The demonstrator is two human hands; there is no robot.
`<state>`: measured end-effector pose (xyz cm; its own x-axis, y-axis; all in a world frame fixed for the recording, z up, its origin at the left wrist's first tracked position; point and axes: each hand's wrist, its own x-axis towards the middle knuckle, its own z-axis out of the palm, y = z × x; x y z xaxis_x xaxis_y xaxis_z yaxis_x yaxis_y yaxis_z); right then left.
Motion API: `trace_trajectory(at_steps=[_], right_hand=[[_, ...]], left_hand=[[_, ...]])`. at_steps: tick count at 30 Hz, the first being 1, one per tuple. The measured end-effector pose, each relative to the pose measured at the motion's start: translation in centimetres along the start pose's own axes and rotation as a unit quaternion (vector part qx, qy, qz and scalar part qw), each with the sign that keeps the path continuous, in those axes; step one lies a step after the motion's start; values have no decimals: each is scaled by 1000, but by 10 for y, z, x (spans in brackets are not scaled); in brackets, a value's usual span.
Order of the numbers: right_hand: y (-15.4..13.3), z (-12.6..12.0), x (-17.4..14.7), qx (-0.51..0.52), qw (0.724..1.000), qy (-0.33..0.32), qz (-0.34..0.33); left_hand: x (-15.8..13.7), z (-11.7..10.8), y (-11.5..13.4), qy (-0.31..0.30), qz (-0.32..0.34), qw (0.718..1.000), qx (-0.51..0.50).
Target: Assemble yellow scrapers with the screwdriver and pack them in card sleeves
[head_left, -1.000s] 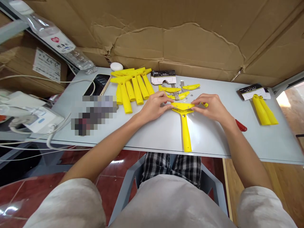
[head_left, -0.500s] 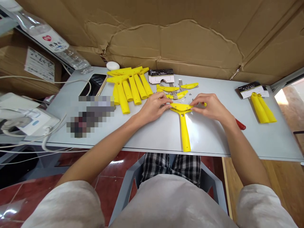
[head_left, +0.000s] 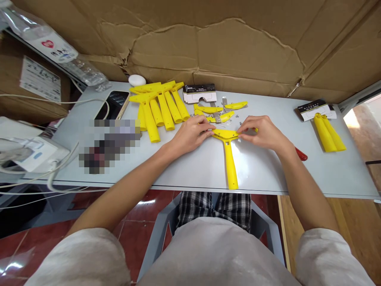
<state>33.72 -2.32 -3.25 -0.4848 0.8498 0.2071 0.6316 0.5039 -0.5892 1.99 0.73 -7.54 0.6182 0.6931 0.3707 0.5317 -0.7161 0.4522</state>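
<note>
A yellow T-shaped scraper handle (head_left: 230,167) lies on the table, its grip toward me. Across its head sits a yellow cover plate (head_left: 225,133) with small holes. My left hand (head_left: 190,135) pinches the left end of this head between thumb and fingers. At the right end, my right hand (head_left: 263,134) does the same. Just beyond are loose yellow cover plates (head_left: 236,105), metal blades (head_left: 224,103) and scattered small screws. Something red (head_left: 301,154) pokes out beside my right forearm, mostly hidden.
Several yellow scraper handles (head_left: 151,123) are piled at the back left, near black-and-white cards (head_left: 200,93) and a phone (head_left: 117,101). More yellow handles (head_left: 329,133) lie at right under another card (head_left: 314,110). Cables and a plastic bottle (head_left: 56,47) occupy the left; cardboard (head_left: 169,47) stands behind.
The cover plate has come down closer onto the handle's head, narrowing the gap between them. Both hands keep their pinch at the ends. My view has shifted slightly.
</note>
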Motion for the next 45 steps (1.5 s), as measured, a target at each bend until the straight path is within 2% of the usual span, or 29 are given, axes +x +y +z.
trace_trajectory(at_steps=[13, 45], right_hand=[[2, 2, 0, -21, 1000, -8, -16], [1, -2, 0, -2, 999, -38, -2]], left_hand=[[-1, -3, 4, -21, -4, 1000, 20], [-2, -5, 5, -36, -21, 999, 26]])
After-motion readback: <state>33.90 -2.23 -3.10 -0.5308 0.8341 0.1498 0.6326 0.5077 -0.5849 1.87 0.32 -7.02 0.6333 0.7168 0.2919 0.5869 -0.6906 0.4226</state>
